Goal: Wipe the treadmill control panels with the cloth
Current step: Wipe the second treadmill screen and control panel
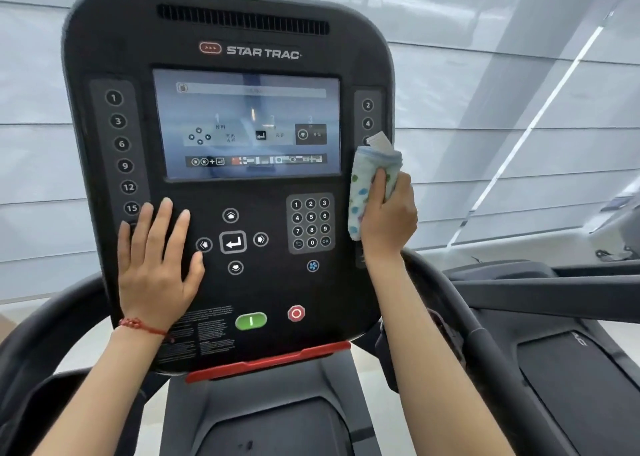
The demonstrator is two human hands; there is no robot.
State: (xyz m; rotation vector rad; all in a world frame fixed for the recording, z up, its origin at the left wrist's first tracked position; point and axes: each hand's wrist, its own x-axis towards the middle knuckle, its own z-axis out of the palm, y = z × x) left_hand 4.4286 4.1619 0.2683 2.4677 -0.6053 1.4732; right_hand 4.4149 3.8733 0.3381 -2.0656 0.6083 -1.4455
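A black treadmill control panel [221, 33] fills the middle of the view, with a lit screen [246, 123], arrow keys, a number pad [310, 222], a green start button and a red stop button. My left hand [156, 265] lies flat with fingers spread on the panel's lower left, beside the left arrow key. My right hand [389, 220] grips a folded white cloth with coloured dots [362, 185] and presses it against the panel's right edge, over the lower buttons of the right-hand column.
Curved black handrails [45, 327] run out from both sides below the panel. A red strip [270, 360] edges the panel's bottom. A second treadmill [561, 358] stands to the right. Pale window blinds [485, 92] fill the background.
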